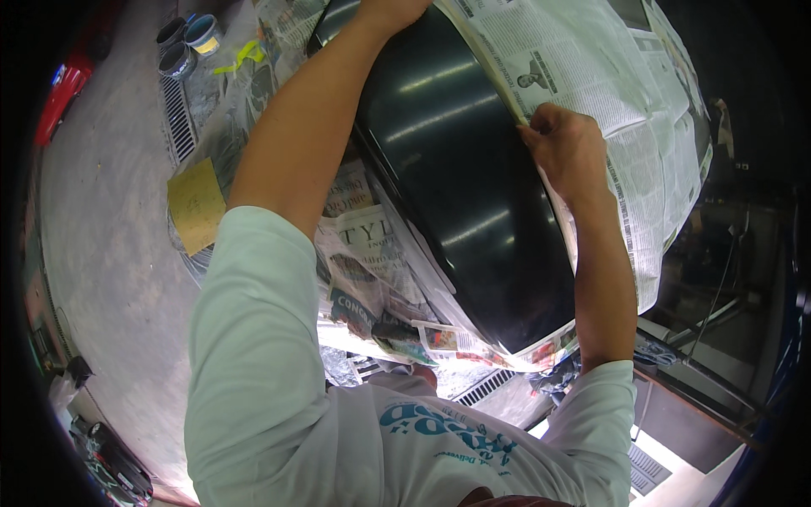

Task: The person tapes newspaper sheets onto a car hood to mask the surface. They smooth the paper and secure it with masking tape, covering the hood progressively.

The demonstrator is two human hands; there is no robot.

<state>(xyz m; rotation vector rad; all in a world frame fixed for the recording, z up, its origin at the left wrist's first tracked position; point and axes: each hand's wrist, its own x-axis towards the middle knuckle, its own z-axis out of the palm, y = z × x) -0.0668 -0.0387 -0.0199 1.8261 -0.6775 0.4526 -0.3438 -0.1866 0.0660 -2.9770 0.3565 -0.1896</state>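
A glossy black car panel (456, 160) lies in front of me, with newspaper masking around it. Along its right edge runs a pale yellowish strip of masking tape (483, 52), bordering the newspaper sheets (583, 72). My right hand (570, 152) is closed at this edge, its thumb and fingertips pinched on the tape border beside the black surface. My left hand (397, 12) reaches to the far end of the panel, by the same border. The picture's upper edge cuts it off, so its fingers are hidden. More newspaper (372, 241) covers the panel's left side.
A yellowish sheet of cardboard (196, 205) lies on plastic sheeting at the left. Beyond it are a floor grate (177, 118), three paint tins (203, 35) and a bright yellow strip (243, 57). A red car (63, 97) stands far left. Metal bars (710, 325) are at the right.
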